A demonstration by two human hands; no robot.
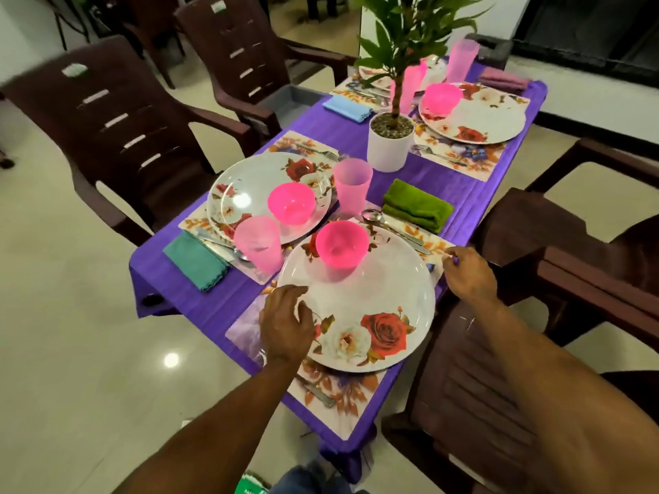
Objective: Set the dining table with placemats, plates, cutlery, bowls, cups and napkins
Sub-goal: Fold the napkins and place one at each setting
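Both hands work the nearest place setting, by the table's near right edge. The left hand [285,320] lies on the near-left rim of the floral dinner plate [363,308], fingers loosely spread and curled over the edge, apparently to steady or nudge it. The right hand [467,270] pinches something small at the far-right edge of the floral placemat [342,386]; whether it is the mat's corner or a scrap I cannot tell. Probably the pair are squaring plate and mat against the table edge.

A pink bowl [341,244] stands on the far part of that plate, with nothing visible in it. A spoon and knife [392,228] lie on the mat beyond the plate, a fork [317,393] on its near part, and a folded green napkin [417,205] just past the mat on the purple tablecloth [199,311].

Across, the left setting has its own plate [256,194] with a pink bowl [291,203] in it, likewise showing no contents, a teal napkin [196,260] at the near left corner, and two pink tumblers [256,244] [352,185] between the settings. A potted plant [390,140] marks the middle. Far settings look complete, so the task seems nearly finished.
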